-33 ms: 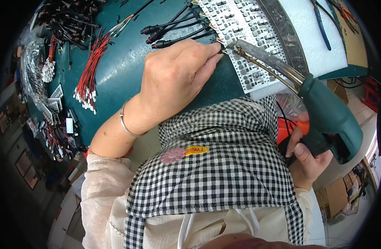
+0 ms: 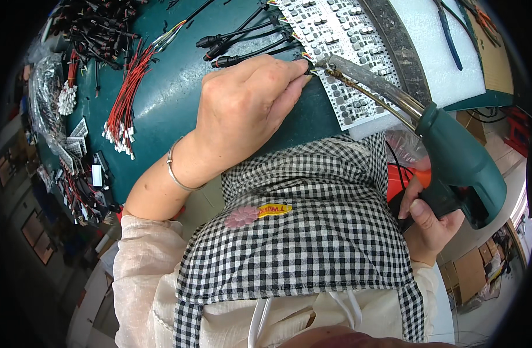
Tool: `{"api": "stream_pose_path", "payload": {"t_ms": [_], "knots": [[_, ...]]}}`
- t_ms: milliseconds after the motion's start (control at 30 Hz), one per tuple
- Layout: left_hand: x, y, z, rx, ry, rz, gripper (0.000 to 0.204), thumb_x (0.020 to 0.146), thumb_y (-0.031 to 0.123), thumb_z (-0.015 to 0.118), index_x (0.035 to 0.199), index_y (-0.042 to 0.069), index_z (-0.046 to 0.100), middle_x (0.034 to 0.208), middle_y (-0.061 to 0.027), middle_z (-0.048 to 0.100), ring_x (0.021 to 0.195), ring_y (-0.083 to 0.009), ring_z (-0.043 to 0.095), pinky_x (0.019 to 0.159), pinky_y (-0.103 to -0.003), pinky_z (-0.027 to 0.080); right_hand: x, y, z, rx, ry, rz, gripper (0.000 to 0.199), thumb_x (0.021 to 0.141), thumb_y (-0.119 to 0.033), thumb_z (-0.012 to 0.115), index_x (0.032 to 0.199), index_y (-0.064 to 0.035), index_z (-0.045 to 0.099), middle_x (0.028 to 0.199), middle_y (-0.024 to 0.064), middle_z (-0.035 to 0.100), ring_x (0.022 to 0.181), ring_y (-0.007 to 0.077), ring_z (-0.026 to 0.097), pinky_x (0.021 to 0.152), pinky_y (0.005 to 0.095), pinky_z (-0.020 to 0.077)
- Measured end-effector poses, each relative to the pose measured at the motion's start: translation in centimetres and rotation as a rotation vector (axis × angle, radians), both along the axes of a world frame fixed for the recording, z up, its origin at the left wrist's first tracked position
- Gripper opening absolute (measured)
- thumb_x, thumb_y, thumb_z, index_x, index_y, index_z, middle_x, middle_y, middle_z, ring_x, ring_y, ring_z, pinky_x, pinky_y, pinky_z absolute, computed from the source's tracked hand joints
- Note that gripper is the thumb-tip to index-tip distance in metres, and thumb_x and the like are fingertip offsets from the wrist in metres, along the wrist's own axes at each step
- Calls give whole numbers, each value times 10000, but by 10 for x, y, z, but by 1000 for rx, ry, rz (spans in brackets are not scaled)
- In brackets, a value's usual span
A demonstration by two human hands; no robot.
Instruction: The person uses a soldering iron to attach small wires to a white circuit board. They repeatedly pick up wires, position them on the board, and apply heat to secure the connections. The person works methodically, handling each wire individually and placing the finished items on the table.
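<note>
1. The left hand (image 2: pixel 245 110) lies on the green bench (image 2: pixel 173 75), fingers drawn together, the tips pinching what seems to be a thin wire end (image 2: pixel 308 68) at the near edge of the board (image 2: pixel 341 52); the wire itself is too small to make out surely.
2. The right hand (image 2: pixel 428 223) is closed tight around the grip of the green soldering gun (image 2: pixel 460 165), thumb along its side.
3. The gun's long axis runs from the right hand up and left to the board. Its metal barrel (image 2: pixel 370 81) ends at the board's near edge, the tip touching or just beside the left fingertips.
4. So the joint lies at the board's near edge, straight ahead of the left hand and up-left of the right; the left hand is the nearer.
5. The board rests on white foam (image 2: pixel 428 52), with black leads (image 2: pixel 243 40) running left from it.
6. Left of the board, well apart, lie red wires (image 2: pixel 124 104) and a heap of black cables (image 2: pixel 92 26).
7. A checked apron (image 2: pixel 312 232) fills the space below the board.
</note>
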State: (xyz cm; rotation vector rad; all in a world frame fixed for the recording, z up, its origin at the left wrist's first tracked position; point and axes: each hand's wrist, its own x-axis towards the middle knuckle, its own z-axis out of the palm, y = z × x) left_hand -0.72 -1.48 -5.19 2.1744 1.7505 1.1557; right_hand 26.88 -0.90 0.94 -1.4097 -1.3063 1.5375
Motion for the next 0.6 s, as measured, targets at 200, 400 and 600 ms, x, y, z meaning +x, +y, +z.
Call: {"api": "stream_pose_path", "payload": {"t_ms": [200, 400, 600], "knots": [[0, -2, 0, -13, 16, 12, 196, 700, 19, 779, 878, 33, 698, 722, -71, 674, 529, -142, 593, 479, -234, 464, 5, 1, 4, -77, -10, 9, 561, 673, -136, 799, 1084, 89, 492, 945, 150, 541, 565, 153, 525, 471, 239, 444], [0, -1, 0, -7, 26, 9, 197, 696, 24, 781, 875, 34, 699, 726, -69, 678, 526, -141, 591, 477, -230, 465, -6, 8, 2, 52, 105, -44, 639, 703, -200, 762, 1120, 140, 418, 706, 104, 490, 454, 123, 452, 352, 208, 355], [-1, -2, 1, -11, 34, 13, 192, 698, 24, 779, 872, 31, 698, 736, -70, 683, 531, -143, 597, 476, -228, 466, 8, 14, 2, -8, 200, -34, 750, 658, -167, 816, 1199, 163, 414, 1019, 255, 530, 470, 141, 502, 368, 211, 405]]}}
